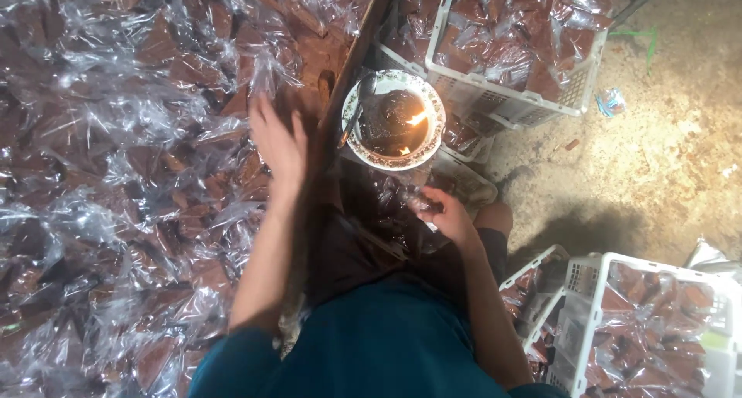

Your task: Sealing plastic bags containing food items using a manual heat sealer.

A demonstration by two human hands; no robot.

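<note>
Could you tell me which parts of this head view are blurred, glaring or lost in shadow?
In the head view, the left hand is smeared by motion blur over the heap of clear bags, whose plastic throws white glare; the flame in the bowl is blown out bright; the right hand sits sharper but dim; the floor is brightly lit, with a dark shadow near the knee.

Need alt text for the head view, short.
Seen from above, a person's left hand reaches over a heap of clear plastic packets with brown contents, while the right hand holds a packet near a small flame in a white bowl. White crates stand nearby.
</note>
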